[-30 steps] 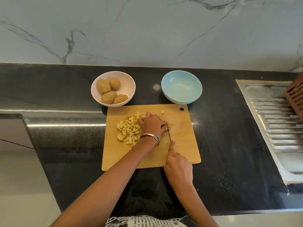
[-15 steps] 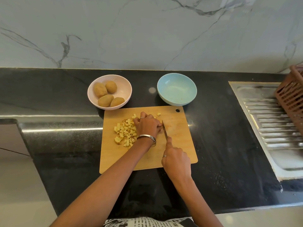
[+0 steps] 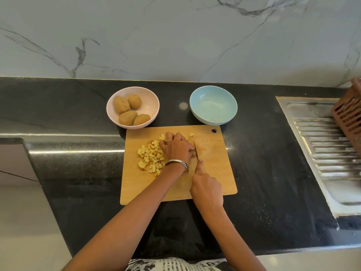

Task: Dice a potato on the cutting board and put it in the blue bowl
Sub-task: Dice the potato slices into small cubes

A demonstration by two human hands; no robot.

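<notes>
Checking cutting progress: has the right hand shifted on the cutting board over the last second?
Yes. The right hand has moved forward along the cutting board, from its near edge toward the blue bowl.

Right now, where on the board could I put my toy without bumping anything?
The board is bare right of the knife, and along its near-left edge. It is crowded mid-left: the dice, the left hand and the right hand.

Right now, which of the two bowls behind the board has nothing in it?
The round light-blue bowl, behind the board's right end, is empty. The pale pink bowl to its left holds four whole brown potatoes.
</notes>
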